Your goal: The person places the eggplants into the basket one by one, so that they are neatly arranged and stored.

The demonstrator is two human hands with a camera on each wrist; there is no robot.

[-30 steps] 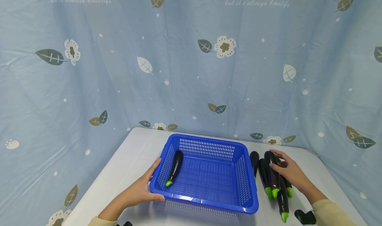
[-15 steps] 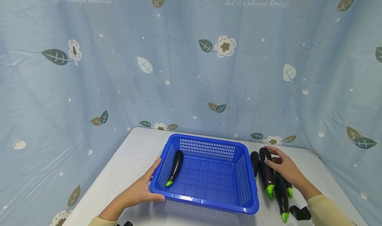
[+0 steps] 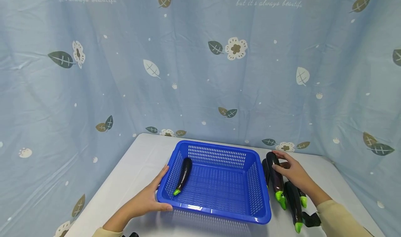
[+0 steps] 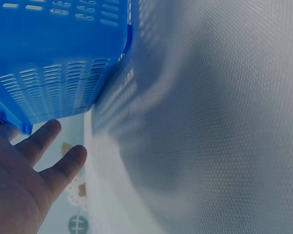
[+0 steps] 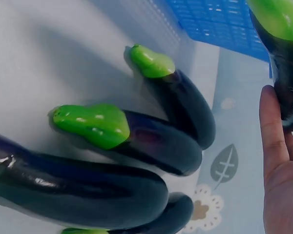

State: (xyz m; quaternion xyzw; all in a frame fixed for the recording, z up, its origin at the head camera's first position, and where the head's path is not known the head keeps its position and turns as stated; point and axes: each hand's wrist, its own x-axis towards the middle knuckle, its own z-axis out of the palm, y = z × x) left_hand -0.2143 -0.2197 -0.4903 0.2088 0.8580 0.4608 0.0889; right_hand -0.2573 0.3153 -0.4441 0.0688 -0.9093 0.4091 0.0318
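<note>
A blue plastic basket (image 3: 216, 214) stands on the table with one dark eggplant (image 3: 185, 174) lying along its left side. My left hand (image 3: 147, 197) rests against the basket's left near corner, thumb by the front rim; the left wrist view shows straight, spread fingers (image 4: 68, 168) below the rim. To the right of the basket, my right hand (image 3: 296, 172) holds another eggplant (image 3: 275, 171) between thumb and fingers. In the right wrist view this eggplant (image 5: 288, 63) is raised, green end up, apart from several eggplants (image 5: 156, 141) on the table.
Loose eggplants (image 3: 293, 205) lie right of the basket, close to its right wall. A black object (image 3: 311, 219) shows beside the right sleeve, and a small dark one (image 3: 134, 234) at the bottom edge. A blue patterned curtain (image 3: 194, 73) hangs behind the white table (image 3: 138, 157).
My right hand has moved left toward the basket with the eggplant, uncovering others lying beneath it. The left hand and the basket have stayed in place.
</note>
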